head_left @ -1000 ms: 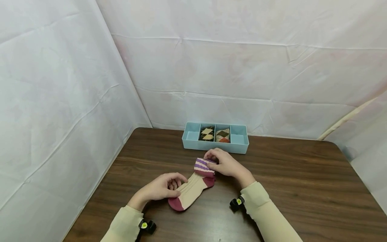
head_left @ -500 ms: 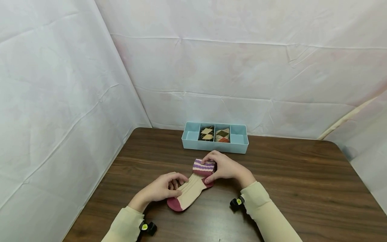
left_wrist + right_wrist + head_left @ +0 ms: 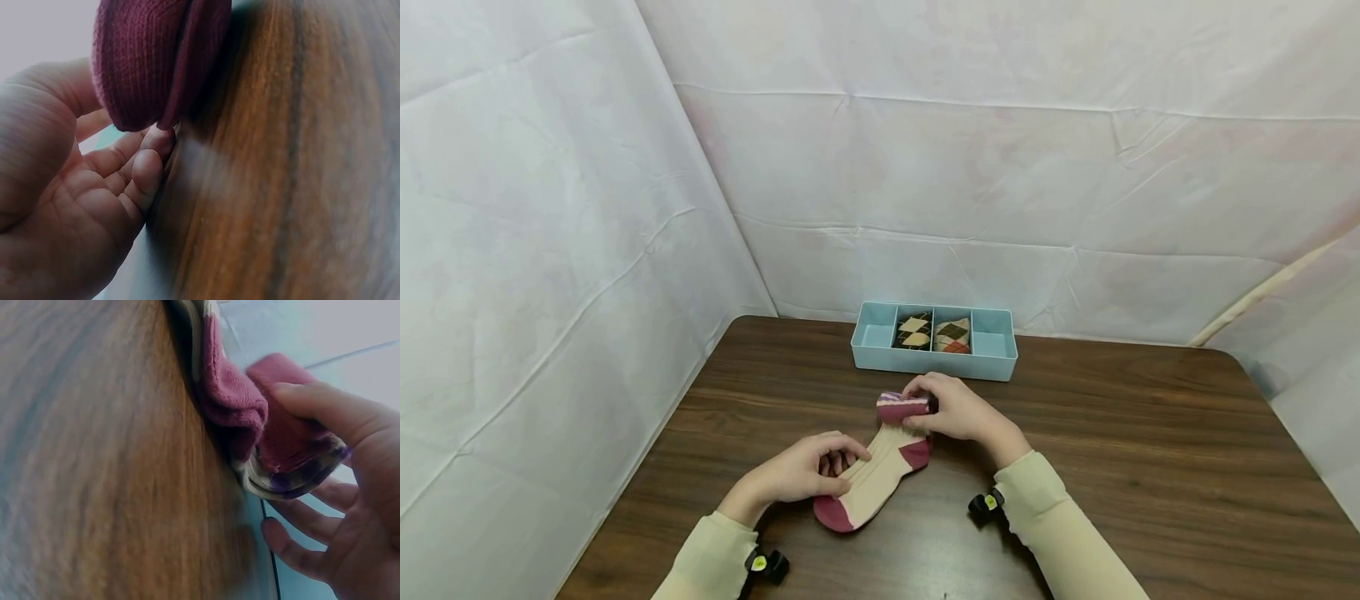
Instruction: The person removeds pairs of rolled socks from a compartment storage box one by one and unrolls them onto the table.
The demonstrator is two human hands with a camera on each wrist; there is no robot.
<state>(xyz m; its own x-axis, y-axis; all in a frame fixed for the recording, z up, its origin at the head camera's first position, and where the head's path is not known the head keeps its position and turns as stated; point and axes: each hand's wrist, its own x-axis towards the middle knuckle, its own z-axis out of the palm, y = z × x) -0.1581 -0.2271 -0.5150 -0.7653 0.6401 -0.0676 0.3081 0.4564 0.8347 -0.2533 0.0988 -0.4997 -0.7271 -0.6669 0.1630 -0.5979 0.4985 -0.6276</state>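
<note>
A pair of cream socks (image 3: 874, 479) with maroon toes and heels lies on the table, one on top of the other; the left wrist view shows two stacked toes (image 3: 153, 62). Its cuff end (image 3: 902, 408) is folded over, maroon with purple and white stripes. My right hand (image 3: 958, 410) pinches this fold between thumb and fingers, slightly lifted off the table in the right wrist view. Near the toe end, my left hand (image 3: 797, 471) holds the socks with curled fingers, thumb on one side and index finger over the top.
Behind the hands stands a light blue divided box (image 3: 936, 363). Two of its compartments hold argyle socks, one black and cream (image 3: 913, 331), one beige, green and orange (image 3: 952, 335). White cloth (image 3: 1000, 167) hangs behind the wooden table (image 3: 1135, 450).
My right hand has turned the striped cuff over toward the toes, so more maroon and fewer stripes show. My left hand has stayed almost in place at the toe end.
</note>
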